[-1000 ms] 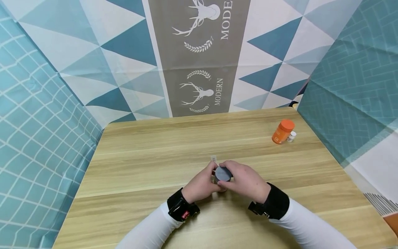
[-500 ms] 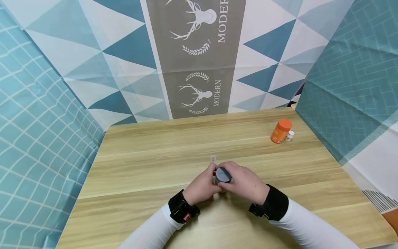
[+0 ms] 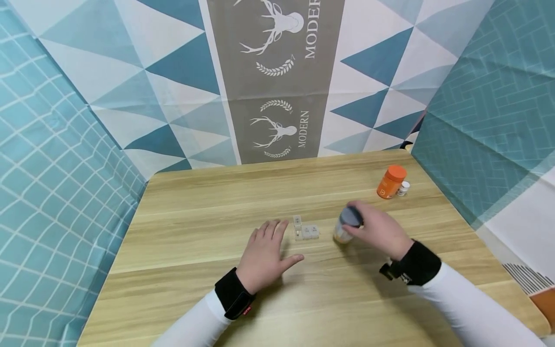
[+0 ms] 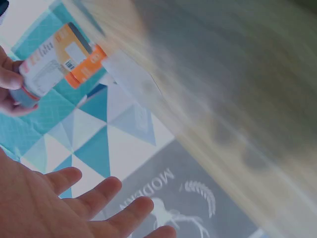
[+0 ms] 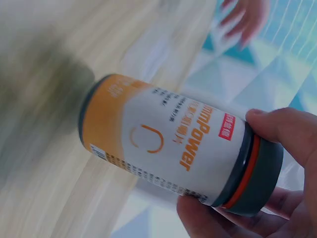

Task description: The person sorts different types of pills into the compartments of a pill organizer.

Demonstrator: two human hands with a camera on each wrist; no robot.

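My right hand (image 3: 381, 231) grips a pill bottle (image 3: 344, 229) by its dark grey lid, fingers and thumb curled round the cap. In the right wrist view the bottle (image 5: 163, 139) shows a white and orange label with a red band under the lid. It looks slightly tilted, and its base seems to be off the table. My left hand (image 3: 264, 258) is spread with straight fingers, holding nothing. Just beyond its fingertips lies a small translucent pill box (image 3: 308, 232) with several compartments; one lid (image 3: 297, 220) stands back and a small piece sits in that compartment.
An orange bottle (image 3: 392, 182) with an orange cap stands at the back right of the wooden table (image 3: 208, 202). Beside it is a tiny white bottle (image 3: 403, 188). Patterned cloths (image 3: 277, 96) hang behind the table and along both sides.
Both hands were together at the bottle over the pill box. My right hand has carried the bottle off to the right; the left has let go and moved left, uncovering the box.
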